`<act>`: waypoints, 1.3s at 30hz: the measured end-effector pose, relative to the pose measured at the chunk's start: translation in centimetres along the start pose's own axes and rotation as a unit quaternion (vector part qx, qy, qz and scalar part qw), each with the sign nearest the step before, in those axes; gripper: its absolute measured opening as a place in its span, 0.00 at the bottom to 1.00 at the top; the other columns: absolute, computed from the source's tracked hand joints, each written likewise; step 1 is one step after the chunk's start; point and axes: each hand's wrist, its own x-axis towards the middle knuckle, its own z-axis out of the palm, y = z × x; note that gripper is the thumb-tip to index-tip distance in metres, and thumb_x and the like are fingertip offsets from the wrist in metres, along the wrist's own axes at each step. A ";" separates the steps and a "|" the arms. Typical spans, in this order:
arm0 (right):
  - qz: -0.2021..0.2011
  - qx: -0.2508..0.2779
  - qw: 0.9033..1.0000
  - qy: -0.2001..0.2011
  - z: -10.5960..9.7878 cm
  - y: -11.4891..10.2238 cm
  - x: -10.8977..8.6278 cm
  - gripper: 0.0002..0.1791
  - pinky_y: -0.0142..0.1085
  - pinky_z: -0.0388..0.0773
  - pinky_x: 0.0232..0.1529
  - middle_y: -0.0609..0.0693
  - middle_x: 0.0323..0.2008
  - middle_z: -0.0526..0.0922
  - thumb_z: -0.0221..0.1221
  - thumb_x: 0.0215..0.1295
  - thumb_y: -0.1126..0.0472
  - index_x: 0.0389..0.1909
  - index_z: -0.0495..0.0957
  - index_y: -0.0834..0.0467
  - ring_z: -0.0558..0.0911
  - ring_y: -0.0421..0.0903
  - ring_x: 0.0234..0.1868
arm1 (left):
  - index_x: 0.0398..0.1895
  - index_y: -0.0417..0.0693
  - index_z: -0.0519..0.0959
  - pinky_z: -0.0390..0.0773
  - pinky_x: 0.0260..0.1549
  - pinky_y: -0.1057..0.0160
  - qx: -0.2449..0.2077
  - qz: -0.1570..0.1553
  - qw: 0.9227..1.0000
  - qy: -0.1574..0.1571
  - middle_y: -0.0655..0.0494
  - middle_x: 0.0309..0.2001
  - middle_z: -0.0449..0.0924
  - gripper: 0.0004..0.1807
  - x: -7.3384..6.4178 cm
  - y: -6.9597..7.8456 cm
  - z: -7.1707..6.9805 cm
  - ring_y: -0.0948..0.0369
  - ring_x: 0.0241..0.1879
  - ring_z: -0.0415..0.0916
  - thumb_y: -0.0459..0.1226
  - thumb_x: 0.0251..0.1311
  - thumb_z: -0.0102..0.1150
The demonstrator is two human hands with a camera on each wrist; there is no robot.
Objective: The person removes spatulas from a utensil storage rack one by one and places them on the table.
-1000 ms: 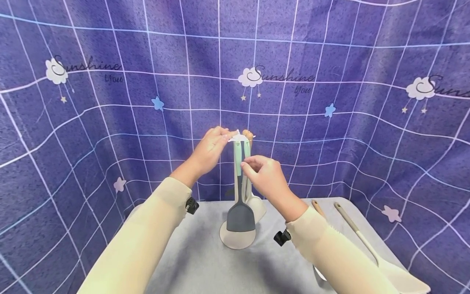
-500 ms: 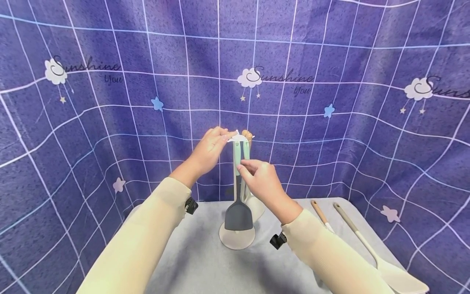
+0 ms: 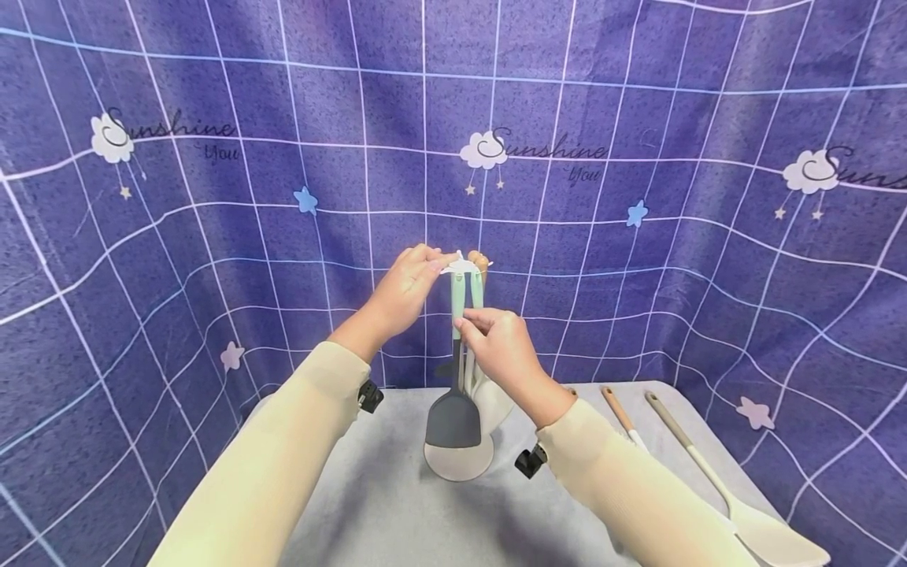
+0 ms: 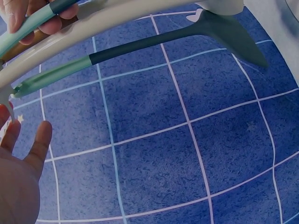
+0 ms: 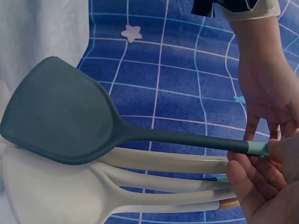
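Note:
A dark grey spatula [image 3: 453, 421] with a mint-green handle hangs upright at the front of a utensil stand. My right hand [image 3: 506, 342] pinches the lower part of that handle between thumb and fingers. At the stand's white hooked top [image 3: 462, 266], my left hand [image 3: 407, 287] holds on from the left side. Beneath the spatula's blade shows the stand's round beige base [image 3: 459, 466]. A second dark utensil [image 4: 149, 42] with a green handle hangs on the far side, in the left wrist view. Pale utensils [image 5: 51, 186] hang close behind the spatula, partly hidden by it.
On the grey table [image 3: 368, 504], a cream spatula [image 3: 768, 531] with a khaki handle lies at the right. Beside it is a wooden-handled utensil [image 3: 618, 409], partly hidden under my right sleeve. A purple grid-patterned cloth [image 3: 397, 189] rises behind the table.
My right hand has moved slightly left with the spatula's handle, and its blade has swung left over the base. The left hand has stayed at the stand's top.

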 end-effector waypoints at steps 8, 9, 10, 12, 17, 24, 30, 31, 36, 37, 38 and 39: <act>0.017 0.024 1.000 -0.005 -0.1 -0.3 0.2 0.14 0.42 0.96 0.44 0.56 0.42 0.98 0.70 0.80 0.58 0.57 0.93 0.64 0.97 0.50 0.38 | 0.79 0.52 0.81 0.69 0.80 0.37 -0.001 0.004 1.000 0.000 0.44 0.72 0.79 0.28 0.1 -0.1 0.0 0.44 0.80 0.68 0.49 0.93 0.37; 0.020 0.031 0.999 -0.007 -0.1 -0.3 0.2 0.14 0.41 0.95 0.43 0.57 0.43 0.98 0.70 0.80 0.59 0.57 0.93 0.64 0.97 0.50 0.38 | 0.79 0.52 0.81 0.69 0.80 0.37 -0.001 0.004 1.000 0.000 0.44 0.72 0.79 0.28 0.1 -0.2 0.0 0.44 0.80 0.68 0.48 0.93 0.37; 0.024 0.041 0.999 -0.008 -0.1 -0.3 0.2 0.15 0.40 0.95 0.43 0.58 0.45 0.97 0.70 0.81 0.59 0.57 0.92 0.65 0.98 0.51 0.39 | 0.79 0.52 0.81 0.69 0.80 0.37 -0.002 0.005 1.000 0.000 0.43 0.72 0.78 0.28 0.1 -0.2 0.0 0.43 0.80 0.68 0.48 0.93 0.37; 0.029 0.056 0.998 -0.012 -0.1 -0.3 0.2 0.15 0.38 0.95 0.43 0.59 0.47 0.97 0.70 0.81 0.60 0.57 0.92 0.66 0.98 0.53 0.39 | 0.79 0.52 0.81 0.69 0.80 0.37 -0.001 0.006 1.000 0.000 0.43 0.73 0.78 0.28 0.2 -0.2 0.0 0.43 0.80 0.68 0.48 0.93 0.36; 0.039 0.082 0.996 -0.021 -0.1 -0.3 0.2 0.14 0.37 0.95 0.43 0.61 0.48 0.97 0.69 0.81 0.61 0.57 0.91 0.67 0.98 0.55 0.41 | 0.80 0.52 0.81 0.69 0.80 0.37 0.000 0.003 1.000 -0.001 0.43 0.73 0.78 0.28 0.1 -0.2 0.1 0.44 0.80 0.68 0.48 0.93 0.37; 0.043 0.095 0.994 -0.028 -0.3 -0.4 0.1 0.13 0.36 0.95 0.43 0.62 0.48 0.96 0.68 0.81 0.63 0.56 0.91 0.67 0.98 0.56 0.41 | 0.79 0.52 0.81 0.69 0.79 0.37 -0.004 0.004 1.000 -0.001 0.44 0.72 0.79 0.28 0.0 -0.1 0.0 0.44 0.79 0.68 0.48 0.93 0.37; 0.041 0.108 0.993 -0.033 -0.5 -0.7 0.0 0.12 0.35 0.95 0.43 0.63 0.47 0.96 0.68 0.81 0.64 0.56 0.90 0.68 0.98 0.57 0.42 | 0.80 0.52 0.81 0.70 0.78 0.37 -0.008 0.003 1.000 -0.003 0.44 0.72 0.78 0.28 0.0 0.0 -0.1 0.44 0.79 0.68 0.48 0.93 0.37; 0.041 0.111 0.992 -0.033 -0.6 -0.7 -0.1 0.12 0.35 0.95 0.43 0.63 0.47 0.96 0.68 0.81 0.64 0.56 0.90 0.68 0.98 0.57 0.42 | 0.80 0.52 0.81 0.70 0.78 0.37 -0.008 0.002 1.000 -0.003 0.44 0.72 0.78 0.28 0.0 0.1 -0.1 0.44 0.79 0.68 0.48 0.93 0.37; 0.045 0.119 0.991 -0.035 -0.7 -0.9 -0.2 0.12 0.36 0.95 0.43 0.64 0.47 0.96 0.68 0.81 0.65 0.56 0.90 0.69 0.97 0.56 0.42 | 0.80 0.52 0.81 0.70 0.79 0.37 -0.008 -0.003 1.000 -0.002 0.44 0.72 0.78 0.28 0.0 0.0 0.0 0.44 0.79 0.68 0.48 0.93 0.37; 0.045 0.119 0.991 -0.036 -0.7 -0.9 -0.2 0.12 0.36 0.95 0.43 0.64 0.47 0.96 0.68 0.81 0.65 0.56 0.90 0.69 0.97 0.56 0.42 | 0.80 0.53 0.81 0.70 0.79 0.36 -0.008 -0.003 1.000 -0.002 0.44 0.72 0.78 0.28 0.0 0.0 0.0 0.44 0.79 0.68 0.48 0.93 0.37; 0.045 0.118 0.991 -0.036 -0.8 -0.9 -0.2 0.12 0.36 0.95 0.43 0.64 0.46 0.96 0.68 0.81 0.65 0.56 0.90 0.68 0.97 0.55 0.41 | 0.80 0.53 0.81 0.70 0.79 0.36 -0.008 -0.003 1.000 -0.002 0.44 0.72 0.78 0.28 0.0 -0.1 0.0 0.44 0.79 0.68 0.48 0.93 0.37; 0.045 0.116 0.992 -0.037 -0.8 -1.0 -0.3 0.12 0.36 0.95 0.43 0.63 0.46 0.96 0.68 0.81 0.65 0.56 0.90 0.68 0.97 0.55 0.41 | 0.80 0.53 0.81 0.69 0.79 0.37 -0.008 -0.002 1.000 -0.001 0.44 0.72 0.78 0.28 0.0 -0.1 0.0 0.44 0.79 0.68 0.48 0.93 0.37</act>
